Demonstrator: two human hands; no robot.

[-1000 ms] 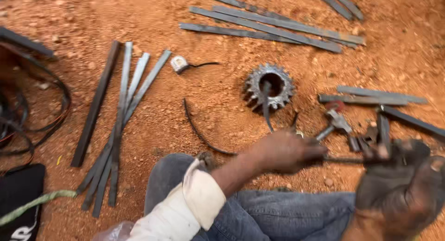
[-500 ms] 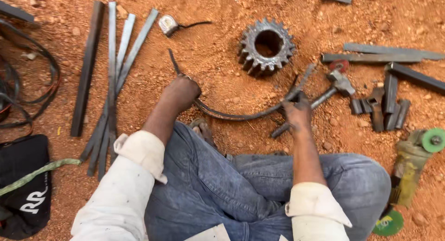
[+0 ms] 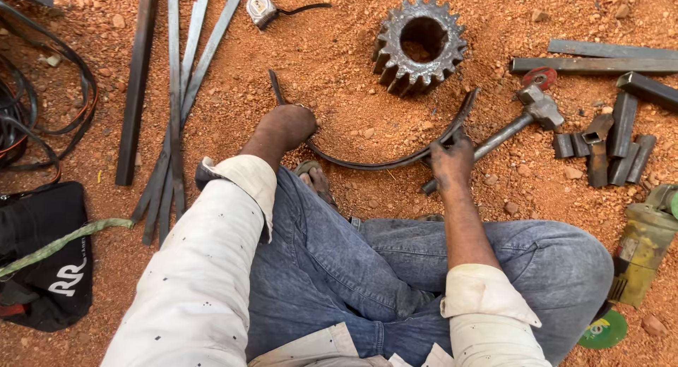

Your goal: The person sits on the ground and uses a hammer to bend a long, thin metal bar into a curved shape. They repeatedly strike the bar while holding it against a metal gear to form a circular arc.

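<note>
Two hands (image 3: 286,125) (image 3: 452,159) grip a curved, dark metal strip (image 3: 367,162) over gritty red dirt (image 3: 339,63).

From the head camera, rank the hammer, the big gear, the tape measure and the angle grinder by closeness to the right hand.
Measured from the right hand, which grips the curved metal strip:
1. Hammer, its handle right beside the hand.
2. Gear, above it.
3. Angle grinder, at the right edge.
4. Tape measure, top left.
Gear and grinder are fairly close to call.

- Curved metal strip (image 3: 367,162) is gripped at both ends on red dirt (image 3: 339,77): left hand (image 3: 286,125), right hand (image 3: 452,161).
- Toothed gear (image 3: 421,44) is seen beyond; hammer (image 3: 522,120) just beside right hand.
</note>
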